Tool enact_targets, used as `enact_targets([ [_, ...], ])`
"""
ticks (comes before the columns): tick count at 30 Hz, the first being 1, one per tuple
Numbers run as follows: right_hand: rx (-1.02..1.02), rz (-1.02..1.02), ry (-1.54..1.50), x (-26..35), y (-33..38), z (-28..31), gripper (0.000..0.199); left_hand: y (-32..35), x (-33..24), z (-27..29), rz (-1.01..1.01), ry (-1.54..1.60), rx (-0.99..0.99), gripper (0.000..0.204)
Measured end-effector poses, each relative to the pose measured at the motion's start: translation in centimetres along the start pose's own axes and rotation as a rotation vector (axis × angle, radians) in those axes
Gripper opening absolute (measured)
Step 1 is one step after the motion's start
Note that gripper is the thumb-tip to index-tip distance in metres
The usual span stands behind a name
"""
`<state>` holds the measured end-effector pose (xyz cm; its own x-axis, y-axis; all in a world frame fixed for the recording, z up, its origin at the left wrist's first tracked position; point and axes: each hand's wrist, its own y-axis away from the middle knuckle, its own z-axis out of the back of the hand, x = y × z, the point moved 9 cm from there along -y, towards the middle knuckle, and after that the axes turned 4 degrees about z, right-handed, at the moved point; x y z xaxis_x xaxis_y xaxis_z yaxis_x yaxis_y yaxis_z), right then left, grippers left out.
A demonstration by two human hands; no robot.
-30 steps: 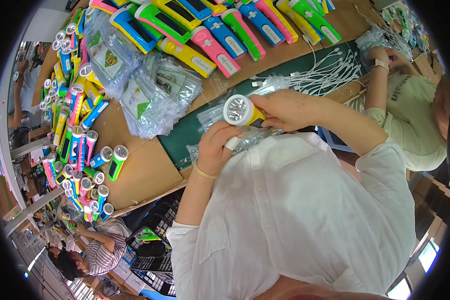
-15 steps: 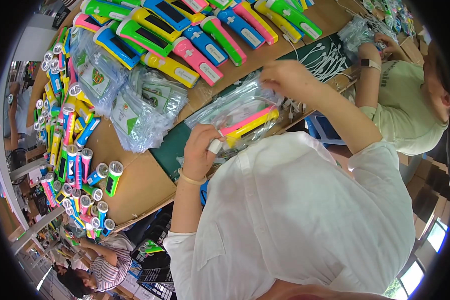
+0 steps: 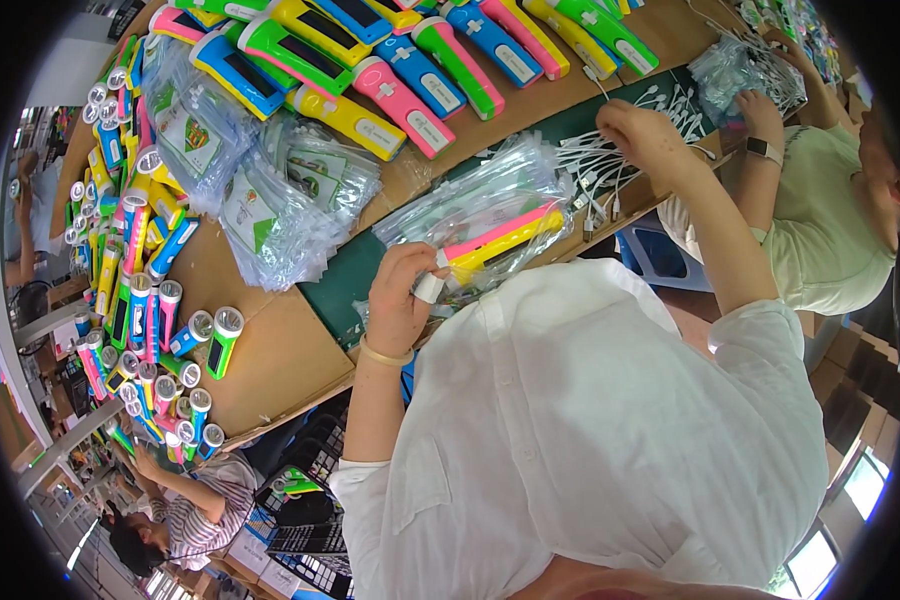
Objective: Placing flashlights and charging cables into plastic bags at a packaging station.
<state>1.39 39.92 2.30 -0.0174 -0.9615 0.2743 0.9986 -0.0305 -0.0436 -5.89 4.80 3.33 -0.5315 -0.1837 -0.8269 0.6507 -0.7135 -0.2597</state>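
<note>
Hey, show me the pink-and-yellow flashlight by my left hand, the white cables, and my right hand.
Pink-and-yellow flashlight (image 3: 508,241), head view: middle of its body.
White cables (image 3: 597,163), head view: strands of the bundle.
Right hand (image 3: 644,136), head view: back of the hand.

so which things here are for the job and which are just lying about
Likely job:
bagged pink-yellow torch, at left hand
white cables, at right hand
clear bags

Apparently lying about:
black crate
blue plastic object
</note>
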Motion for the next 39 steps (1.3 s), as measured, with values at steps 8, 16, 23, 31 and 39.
enact_targets([
  [8, -0.436, -0.120, -0.582, 1.4, 0.8, 12.5, 0.010, 0.4, -0.2, 0.1, 0.004, -0.017, 0.004, 0.023],
  [16, -0.127, -0.028, -1.685, 9.6, -1.4, 6.4, 0.019, 0.4, 0.0, 0.0, 0.026, -0.017, -0.016, 0.020],
  [23, 0.110, -0.394, -1.731, 9.5, 0.2, -4.4, 0.024, 0.5, -0.2, 0.0, 0.020, 0.009, -0.041, 0.020],
  [31, 0.082, -0.223, -1.918, 13.0, 0.5, -0.1, 0.025, 0.3, 0.1, -0.1, 0.046, 0.025, -0.056, 0.017],
  [39, 0.123, -0.340, -1.939, 11.8, 0.6, -3.5, 0.023, 0.7, 0.2, -0.1, 0.039, 0.060, -0.056, 0.017],
])
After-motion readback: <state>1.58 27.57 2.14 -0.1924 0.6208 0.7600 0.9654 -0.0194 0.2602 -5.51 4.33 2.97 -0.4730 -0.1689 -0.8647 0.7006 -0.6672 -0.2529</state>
